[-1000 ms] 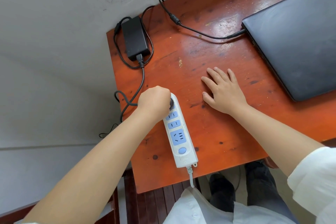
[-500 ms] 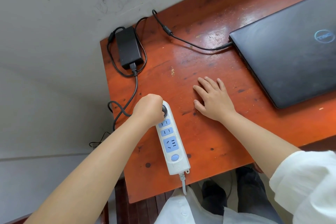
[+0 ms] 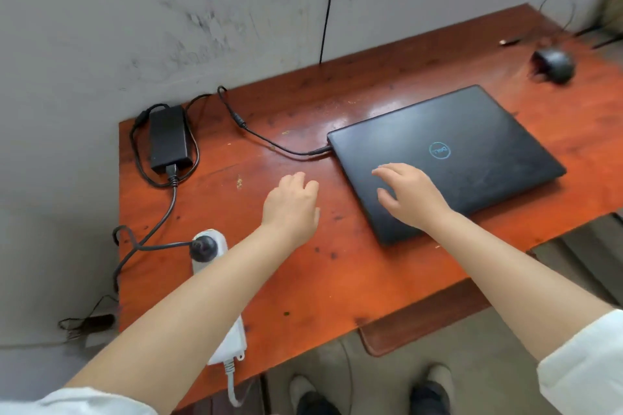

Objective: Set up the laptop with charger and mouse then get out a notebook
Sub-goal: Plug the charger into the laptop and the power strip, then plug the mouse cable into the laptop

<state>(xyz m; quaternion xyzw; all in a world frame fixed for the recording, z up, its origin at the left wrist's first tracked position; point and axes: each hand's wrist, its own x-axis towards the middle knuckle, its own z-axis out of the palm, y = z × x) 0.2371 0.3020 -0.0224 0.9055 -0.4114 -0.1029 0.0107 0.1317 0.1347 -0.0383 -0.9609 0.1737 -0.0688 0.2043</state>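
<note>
the laptop (image 3: 448, 162) lies closed, lid up, at centre right of the frame on the table (image 3: 337, 280), with its near left corner towards the camera. the charger stage appears complete: a cable (image 3: 269, 143) enters the laptop's upper left corner and runs left to the adapter (image 3: 168, 138) in the upper left part of the table, and from the adapter a second lead drops to a round black plug (image 3: 203, 248) seated in the top socket of the power strip (image 3: 229, 340) at lower left. whether the strip is live cannot be told. the right hand (image 3: 409, 195) is over the near left part of the lid, fingers loosely spread and slightly curled, holding nothing; contact with the lid cannot be confirmed. the left hand (image 3: 293, 202) is above bare table just left of the laptop, fingers curled loosely together, empty, and well apart from the plug. remaining steps, as judged: open the lid, then connect the mouse (image 3: 554, 64), which sits at the upper right of the table, well apart from the laptop, with its usb end (image 3: 509, 41) lying loose near the far edge. no notebook is in view, so that step is also outstanding. overall the task is roughly one third done.
</note>
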